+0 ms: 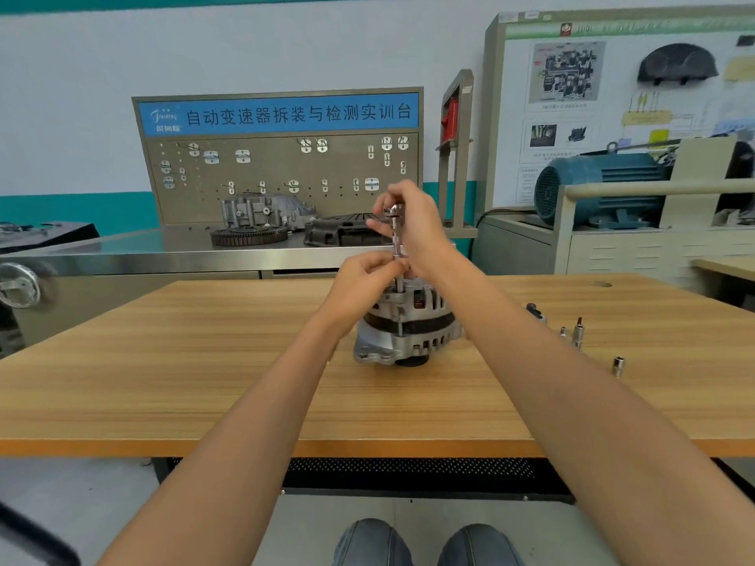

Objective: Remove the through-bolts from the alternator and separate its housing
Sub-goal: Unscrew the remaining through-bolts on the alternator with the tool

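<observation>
While the alternator (404,332) stands on end near the middle of the wooden table (204,361), pulley side down, both of the person's hands are gathered above it around a slim ratchet tool (395,247) that stands upright over the housing's upper rim. The right hand (416,226) is the higher one, its fingers curled round the tool's chrome head, with the thumb and forefinger pinching near the top. The left hand (367,275) sits lower, fingers bent and closed on the tool's shaft just above the alternator's top casting. The shaft's lower end meets the housing at a lug on the near left side, where a thin through-bolt (399,324) runs down the outside across the dark stator band; I cannot tell whether the bolt has been loosened. To the right on the table, well apart from the alternator, stand a few small sockets (618,364) and bits (578,332). Behind the table runs a steel bench with a pegboard (282,177), a gear ring (249,235) and grey castings, and further right a blue-green electric motor (600,189) sits before a display board.
</observation>
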